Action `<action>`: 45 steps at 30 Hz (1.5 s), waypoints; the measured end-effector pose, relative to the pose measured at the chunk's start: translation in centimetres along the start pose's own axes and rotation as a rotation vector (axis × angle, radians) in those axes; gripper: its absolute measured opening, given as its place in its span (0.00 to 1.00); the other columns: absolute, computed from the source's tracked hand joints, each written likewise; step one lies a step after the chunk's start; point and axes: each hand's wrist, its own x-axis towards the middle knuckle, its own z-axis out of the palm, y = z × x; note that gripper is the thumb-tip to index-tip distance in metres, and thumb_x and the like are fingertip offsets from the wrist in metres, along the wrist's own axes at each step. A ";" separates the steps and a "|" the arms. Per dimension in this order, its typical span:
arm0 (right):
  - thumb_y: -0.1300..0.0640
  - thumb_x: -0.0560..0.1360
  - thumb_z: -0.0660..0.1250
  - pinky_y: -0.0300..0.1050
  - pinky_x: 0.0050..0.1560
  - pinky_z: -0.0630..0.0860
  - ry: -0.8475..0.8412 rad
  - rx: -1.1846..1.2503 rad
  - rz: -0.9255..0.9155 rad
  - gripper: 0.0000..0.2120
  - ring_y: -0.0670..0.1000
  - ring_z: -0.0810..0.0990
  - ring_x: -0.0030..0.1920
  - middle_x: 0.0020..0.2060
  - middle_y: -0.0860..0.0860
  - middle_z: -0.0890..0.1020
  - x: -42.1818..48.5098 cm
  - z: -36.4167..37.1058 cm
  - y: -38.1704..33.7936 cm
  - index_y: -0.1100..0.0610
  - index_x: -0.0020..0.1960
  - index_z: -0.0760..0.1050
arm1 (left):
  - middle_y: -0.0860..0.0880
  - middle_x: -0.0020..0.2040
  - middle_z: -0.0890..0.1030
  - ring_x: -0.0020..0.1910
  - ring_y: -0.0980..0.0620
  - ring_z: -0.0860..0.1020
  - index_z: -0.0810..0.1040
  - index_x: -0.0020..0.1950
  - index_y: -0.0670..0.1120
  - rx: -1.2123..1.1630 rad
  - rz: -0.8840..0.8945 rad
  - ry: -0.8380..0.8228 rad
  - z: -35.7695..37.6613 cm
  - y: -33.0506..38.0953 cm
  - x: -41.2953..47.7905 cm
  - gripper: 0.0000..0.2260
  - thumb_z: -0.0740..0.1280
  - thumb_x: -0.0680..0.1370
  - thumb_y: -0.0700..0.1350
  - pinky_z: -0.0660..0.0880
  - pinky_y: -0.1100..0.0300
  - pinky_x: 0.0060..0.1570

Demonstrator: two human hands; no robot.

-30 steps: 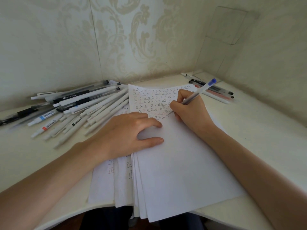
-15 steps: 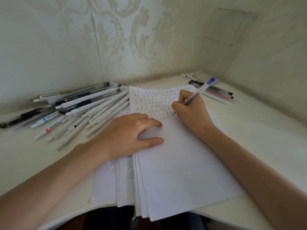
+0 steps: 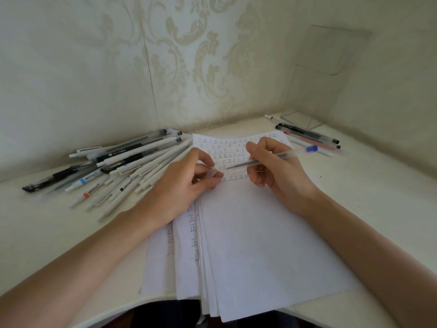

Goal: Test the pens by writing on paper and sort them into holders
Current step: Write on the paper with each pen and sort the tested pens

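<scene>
My right hand (image 3: 276, 172) grips a clear pen with a blue end (image 3: 296, 152), held almost level above the paper with its tip pointing left. My left hand (image 3: 182, 185) is lifted just left of the tip and pinches a small clear pen cap (image 3: 212, 173) between thumb and fingers. Both hands hover over the top sheet of a paper stack (image 3: 260, 237), which has rows of small written characters at its far end. A large pile of white and black pens (image 3: 132, 162) lies to the left of the paper.
A few pens (image 3: 307, 137) lie at the back right near a clear plastic stand (image 3: 319, 91) in the wall corner. Patterned walls close the desk (image 3: 378, 197) at the back and right. The paper stack overhangs the desk's near edge.
My right hand stopped writing and turned the pen level, tip to the left. My left hand lifted off the paper and now pinches the cap near the tip.
</scene>
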 end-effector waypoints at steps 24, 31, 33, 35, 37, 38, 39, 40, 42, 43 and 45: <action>0.62 0.75 0.66 0.37 0.24 0.68 -0.088 -0.032 -0.047 0.16 0.48 0.73 0.22 0.22 0.54 0.77 -0.9 1.7 -0.3 0.58 0.32 0.64 | 0.52 0.34 0.79 0.34 0.58 0.76 0.80 0.41 0.39 0.256 0.412 0.061 -0.2 -0.2 -0.5 0.15 0.63 0.76 0.50 0.72 0.61 0.37; 0.49 0.68 0.66 0.40 0.39 0.76 -0.116 0.078 -0.001 0.20 0.49 0.79 0.38 0.39 0.55 0.83 -0.8 1.7 -1.2 0.60 0.54 0.73 | 0.49 0.39 0.80 0.37 0.52 0.78 0.74 0.61 0.44 0.441 0.254 0.435 -3.1 -0.2 0.8 0.13 0.58 0.81 0.47 0.73 0.58 0.40; 0.48 0.67 0.67 0.43 0.42 0.75 -0.059 -0.034 -0.027 0.19 0.49 0.79 0.39 0.40 0.55 0.83 -0.7 1.0 -1.2 0.59 0.53 0.75 | 0.42 0.41 0.81 0.39 0.42 0.78 0.77 0.57 0.41 0.621 0.151 0.586 -5.7 -1.4 0.8 0.10 0.60 0.80 0.43 0.73 0.52 0.40; 0.49 0.71 0.66 0.46 0.43 0.74 -0.005 -0.130 -0.046 0.14 0.50 0.79 0.39 0.40 0.55 0.84 -0.3 0.2 -0.9 0.59 0.50 0.75 | 0.38 0.41 0.79 0.41 0.37 0.77 0.78 0.51 0.39 0.823 0.062 0.660 -8.0 -2.4 0.4 0.08 0.61 0.79 0.40 0.72 0.48 0.41; 0.53 0.77 0.64 0.47 0.43 0.73 0.036 -0.195 -0.053 0.08 0.50 0.79 0.39 0.40 0.53 0.84 0.1 -0.5 -0.4 0.58 0.49 0.76 | 0.38 0.43 0.79 0.45 0.37 0.75 0.80 0.49 0.39 0.932 -0.103 0.677 -9.2 -2.9 0.1 0.09 0.61 0.78 0.40 0.69 0.48 0.43; 0.55 0.78 0.63 0.47 0.43 0.73 0.055 -0.214 -0.053 0.07 0.49 0.79 0.39 0.39 0.53 0.84 0.3 -0.8 -0.2 0.58 0.48 0.76 | 0.38 0.45 0.78 0.47 0.37 0.74 0.80 0.49 0.40 0.969 -0.199 0.668 -9.4 -3.0 0.1 0.09 0.61 0.77 0.41 0.68 0.48 0.45; 0.56 0.79 0.62 0.47 0.43 0.72 0.071 -0.228 -0.051 0.07 0.49 0.78 0.39 0.39 0.52 0.84 0.4 -1.0 0.0 0.58 0.47 0.76 | 0.38 0.47 0.78 0.49 0.38 0.73 0.81 0.49 0.40 0.998 -0.279 0.656 -9.4 -3.2 0.0 0.10 0.61 0.77 0.41 0.66 0.48 0.47; 0.57 0.79 0.61 0.46 0.43 0.72 0.080 -0.242 -0.049 0.07 0.49 0.78 0.38 0.38 0.52 0.84 0.5 -1.2 0.0 0.58 0.47 0.76 | 0.39 0.48 0.78 0.51 0.38 0.72 0.81 0.49 0.41 1.014 -0.323 0.647 -9.3 -3.2 -0.1 0.10 0.61 0.76 0.42 0.65 0.48 0.48; 0.57 0.79 0.61 0.44 0.42 0.72 0.080 -0.294 -0.060 0.07 0.47 0.78 0.38 0.38 0.50 0.83 0.5 -1.3 -0.1 0.58 0.47 0.76 | 0.39 0.50 0.78 0.51 0.38 0.72 0.81 0.50 0.41 1.011 -0.312 0.646 -9.0 -2.9 -0.2 0.09 0.63 0.76 0.42 0.65 0.48 0.49; 0.57 0.79 0.62 0.41 0.42 0.72 0.092 -0.342 -0.078 0.06 0.45 0.78 0.38 0.38 0.49 0.83 0.6 -1.5 -0.2 0.58 0.47 0.76 | 0.40 0.49 0.77 0.51 0.38 0.73 0.81 0.49 0.41 0.995 -0.244 0.644 -8.6 -2.7 0.0 0.09 0.64 0.75 0.42 0.65 0.47 0.49; 0.57 0.79 0.62 0.33 0.41 0.71 0.189 -0.500 -0.135 0.05 0.40 0.77 0.37 0.39 0.46 0.82 1.0 -2.5 -0.3 0.57 0.47 0.75 | 0.42 0.48 0.77 0.47 0.39 0.75 0.81 0.49 0.41 0.913 0.019 0.557 -7.1 -1.8 0.3 0.10 0.62 0.76 0.44 0.69 0.48 0.47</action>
